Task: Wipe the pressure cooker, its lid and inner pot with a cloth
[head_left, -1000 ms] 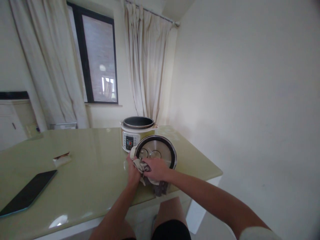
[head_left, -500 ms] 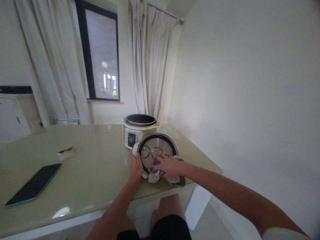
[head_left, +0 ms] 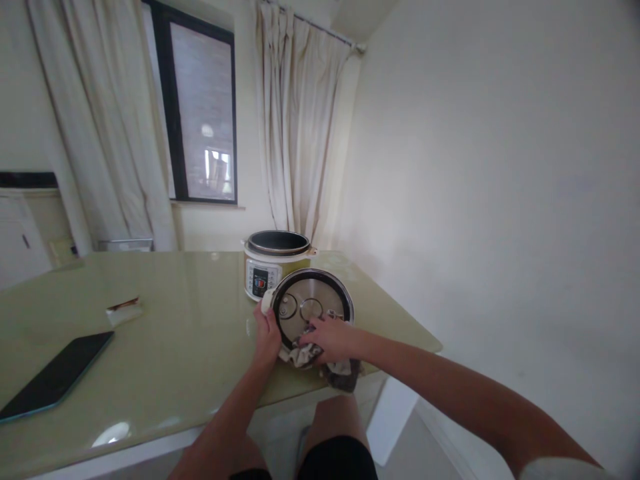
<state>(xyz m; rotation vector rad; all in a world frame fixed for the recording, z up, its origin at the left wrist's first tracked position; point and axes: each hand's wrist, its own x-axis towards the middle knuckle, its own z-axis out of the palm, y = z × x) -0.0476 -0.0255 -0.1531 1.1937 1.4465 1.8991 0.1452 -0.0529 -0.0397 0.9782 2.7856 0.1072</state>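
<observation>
A round pressure cooker lid (head_left: 320,293) is tilted up on the table, its metal underside and dark sealing ring facing me. My left hand (head_left: 269,333) grips the lid's left edge by the pale handle. Pressed against the lower part of the underside is a patterned cloth (head_left: 343,377), bunched under my right hand (head_left: 330,338), whose fingers are closed on it. Part of the cloth hangs down below the rim. Just behind the lid stands the electric pressure cooker (head_left: 253,280), its top uncovered and its control panel facing me.
The glossy greenish table (head_left: 175,320) has its near edge just before my legs. To the left lie a dark tablet-like slab (head_left: 60,373) and a small white packet (head_left: 124,312). A white wall (head_left: 500,200) rises on the right; curtains (head_left: 305,120) hang behind.
My right hand and the cloth have shifted slightly left and down over the lid's underside. The cloth's loose end hangs lower. My left hand keeps its hold, and the view has shifted slightly.
</observation>
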